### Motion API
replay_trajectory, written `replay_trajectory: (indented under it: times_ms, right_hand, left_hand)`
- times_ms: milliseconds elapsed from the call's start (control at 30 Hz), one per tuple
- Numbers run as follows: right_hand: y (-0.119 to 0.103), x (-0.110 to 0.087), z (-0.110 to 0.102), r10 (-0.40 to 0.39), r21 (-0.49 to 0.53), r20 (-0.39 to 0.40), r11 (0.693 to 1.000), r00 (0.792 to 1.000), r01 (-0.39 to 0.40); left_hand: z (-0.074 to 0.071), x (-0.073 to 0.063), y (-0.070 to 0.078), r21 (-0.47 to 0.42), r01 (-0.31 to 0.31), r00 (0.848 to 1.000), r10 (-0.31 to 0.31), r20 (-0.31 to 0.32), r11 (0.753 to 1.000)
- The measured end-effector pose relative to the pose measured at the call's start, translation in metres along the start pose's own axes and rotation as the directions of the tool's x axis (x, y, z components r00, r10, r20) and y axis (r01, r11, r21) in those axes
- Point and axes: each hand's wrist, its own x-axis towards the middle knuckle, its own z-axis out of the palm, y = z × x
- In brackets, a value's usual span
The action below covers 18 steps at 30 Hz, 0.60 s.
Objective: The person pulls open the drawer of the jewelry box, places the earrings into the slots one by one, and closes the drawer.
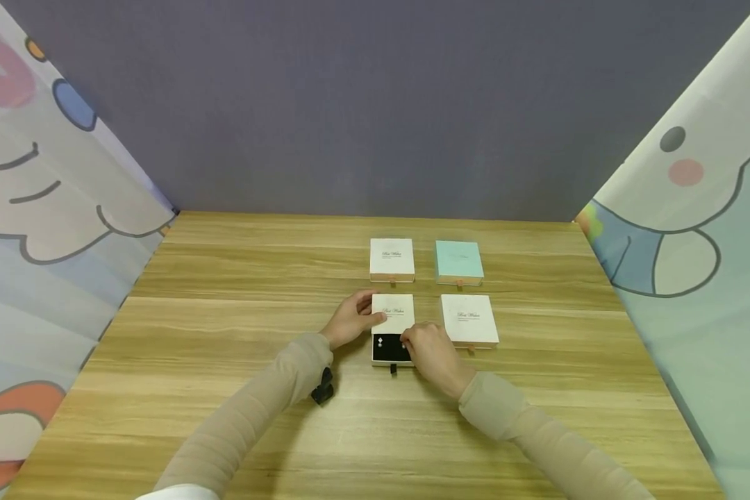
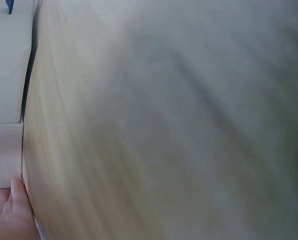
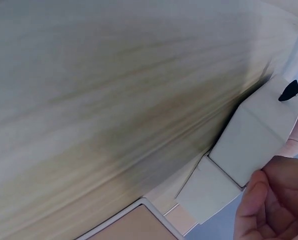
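Note:
A cream jewelry box [image 1: 392, 310] sits between the hands, its drawer pulled out toward the person. The drawer has a black insert [image 1: 390, 353] and a black ribbon tab [image 1: 393, 369]. One small shiny earring [image 1: 380, 342] shows on the insert's left side. My left hand [image 1: 353, 319] grips the box sleeve from the left, thumb on top and fingers at its far left side. Curled over the drawer's right edge, my right hand [image 1: 434, 354] pinches at the second earring [image 1: 403, 345], which its fingertips partly cover. In the right wrist view those fingers [image 3: 254, 192] bend beside the drawer's wall.
Behind the open box stands a white box [image 1: 392, 258], with a turquoise box [image 1: 459, 261] to its right. Another white box [image 1: 468, 319] lies close beyond the right hand. A black object [image 1: 323, 387] shows beside the left wrist. All boxes rest on a wooden table [image 1: 256, 278].

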Motion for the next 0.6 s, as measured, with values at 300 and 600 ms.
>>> replay_trajectory:
  times_ms: [300,600]
  right_hand:
    - [0.0017,-0.0008,0.0027,-0.018,-0.005,-0.024,1.0,1.0,0.017]
    - [0.0045,-0.0042,0.008,-0.089,-0.076,-0.063,0.994,0.994,0.084]
  left_hand:
    - [0.0003,0.001,-0.0028,0.006,0.005,1.0,-0.005,-0.003,1.0]
    - [-0.0007,0.0002,-0.0017,0.009,0.012,1.0,-0.012,0.008,1.0]
